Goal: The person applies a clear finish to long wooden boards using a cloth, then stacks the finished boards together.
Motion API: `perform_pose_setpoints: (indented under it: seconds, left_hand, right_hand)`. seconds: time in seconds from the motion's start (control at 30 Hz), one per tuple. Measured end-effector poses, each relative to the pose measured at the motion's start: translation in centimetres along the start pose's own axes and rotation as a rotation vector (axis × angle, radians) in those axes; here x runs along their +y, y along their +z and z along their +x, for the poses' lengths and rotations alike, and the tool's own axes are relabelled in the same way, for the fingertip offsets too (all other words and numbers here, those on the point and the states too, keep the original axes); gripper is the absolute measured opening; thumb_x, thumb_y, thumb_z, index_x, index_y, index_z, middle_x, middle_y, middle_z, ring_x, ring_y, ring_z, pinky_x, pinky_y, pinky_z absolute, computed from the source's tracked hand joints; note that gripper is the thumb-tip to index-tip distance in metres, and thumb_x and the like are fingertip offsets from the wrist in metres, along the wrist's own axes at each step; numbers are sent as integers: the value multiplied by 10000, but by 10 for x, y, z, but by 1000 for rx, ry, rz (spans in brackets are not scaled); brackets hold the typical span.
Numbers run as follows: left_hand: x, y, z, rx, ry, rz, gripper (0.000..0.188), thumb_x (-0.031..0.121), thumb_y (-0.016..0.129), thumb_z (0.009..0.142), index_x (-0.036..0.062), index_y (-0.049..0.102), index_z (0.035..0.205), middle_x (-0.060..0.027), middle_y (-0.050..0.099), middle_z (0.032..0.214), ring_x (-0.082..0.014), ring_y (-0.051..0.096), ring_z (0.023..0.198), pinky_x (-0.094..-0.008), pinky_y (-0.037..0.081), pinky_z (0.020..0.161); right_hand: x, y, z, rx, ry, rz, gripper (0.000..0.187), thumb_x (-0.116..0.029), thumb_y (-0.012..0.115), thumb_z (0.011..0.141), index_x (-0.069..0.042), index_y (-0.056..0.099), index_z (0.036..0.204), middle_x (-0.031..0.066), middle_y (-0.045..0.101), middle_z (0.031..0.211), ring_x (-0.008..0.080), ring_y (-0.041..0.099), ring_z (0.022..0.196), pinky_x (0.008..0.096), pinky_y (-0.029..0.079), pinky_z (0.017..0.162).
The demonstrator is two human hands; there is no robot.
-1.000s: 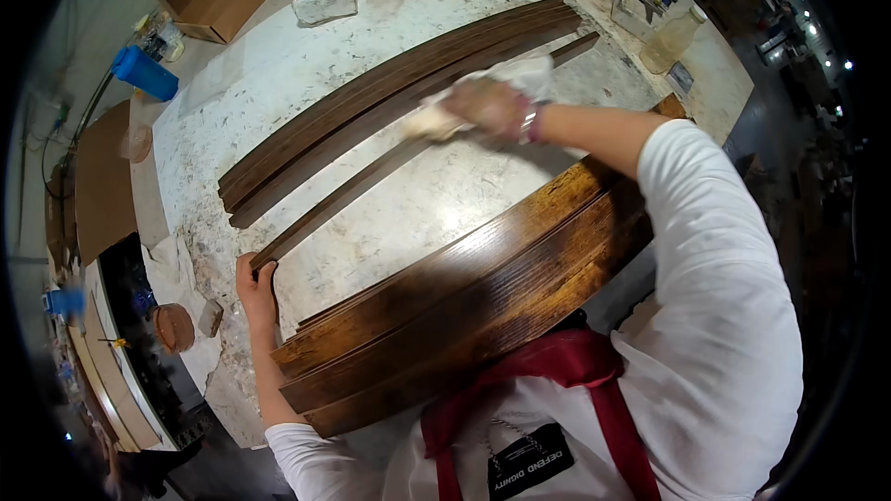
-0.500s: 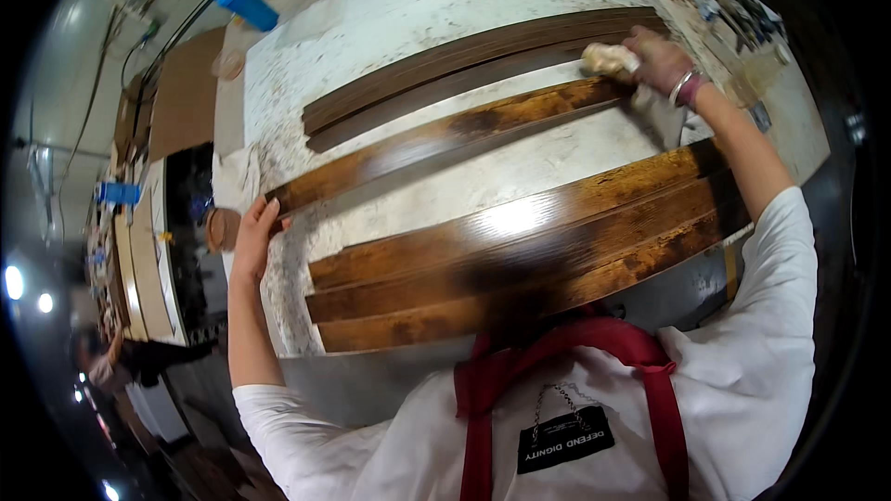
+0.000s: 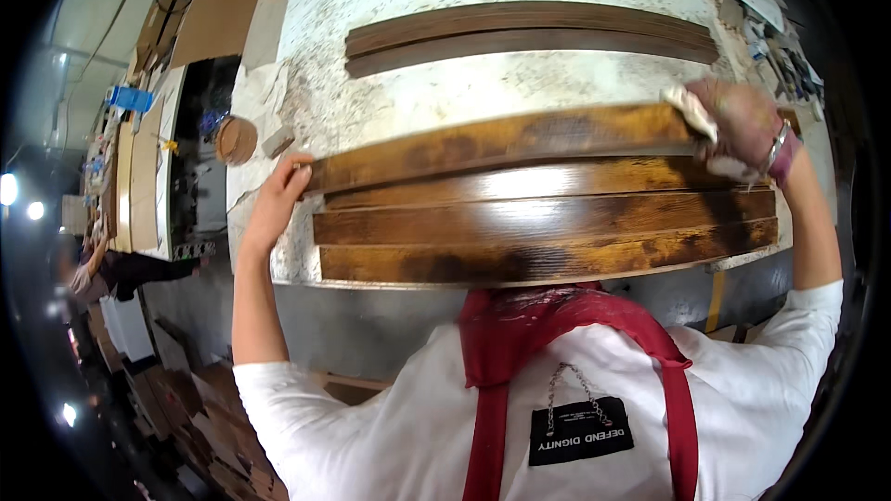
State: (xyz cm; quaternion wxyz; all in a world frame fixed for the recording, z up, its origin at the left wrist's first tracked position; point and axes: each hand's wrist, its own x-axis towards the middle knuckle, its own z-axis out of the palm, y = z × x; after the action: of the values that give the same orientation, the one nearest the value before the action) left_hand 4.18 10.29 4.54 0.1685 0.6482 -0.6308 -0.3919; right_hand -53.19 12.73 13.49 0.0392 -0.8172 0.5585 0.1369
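A brown stained wooden board lies crosswise between my hands, its near edge close over three similar glossy boards laid side by side. My left hand grips its left end, thumb and fingers closed on it. At the right end, my gloved right hand is closed around a whitish rag. The rag is against the board's end, and the fingers are partly hidden and blurred. Farther off, two darker boards rest together on the white, stain-spotted table.
Left of my left hand stand a brown round container and a small block. Tools and small items crowd the right edge. Cardboard lies at the far left. A person is by another bench at left.
The held board has come nearer to me, away from the dark pair and up to the three near boards. Both hands moved with it, and the rag stays in my right hand.
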Motion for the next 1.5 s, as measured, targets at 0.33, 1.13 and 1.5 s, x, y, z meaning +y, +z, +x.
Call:
perform_pose_setpoints:
  seconds: [0.33, 1.13, 1.5]
  left_hand:
    - [6, -13, 18, -195, 102, 144, 344, 130, 629, 863, 75, 557, 1194, -34, 543, 1069, -146, 522, 967, -284, 431, 822]
    - [166, 186, 137, -219, 940, 610, 686, 229, 688, 819, 84, 378, 1414, -183, 387, 1445, -364, 364, 1334, -464, 304, 1107]
    - [97, 190, 204, -38, 702, 809, 628, 213, 703, 798, 43, 426, 1335, -153, 536, 1167, -331, 521, 1086, -446, 412, 897]
  right_hand:
    - [84, 2, -74, 327, 450, 538, 416, -242, 696, 826, -96, 600, 1203, 77, 661, 1035, 200, 632, 936, 334, 491, 842]
    - [181, 70, -118, 1295, 406, 1633, 439, -272, 672, 876, -45, 550, 1231, 88, 643, 1116, 176, 630, 977, 302, 518, 855]
    - [62, 45, 73, 402, 592, 949, 429, -466, 586, 876, -104, 595, 1107, 112, 653, 985, 201, 637, 868, 346, 536, 725]
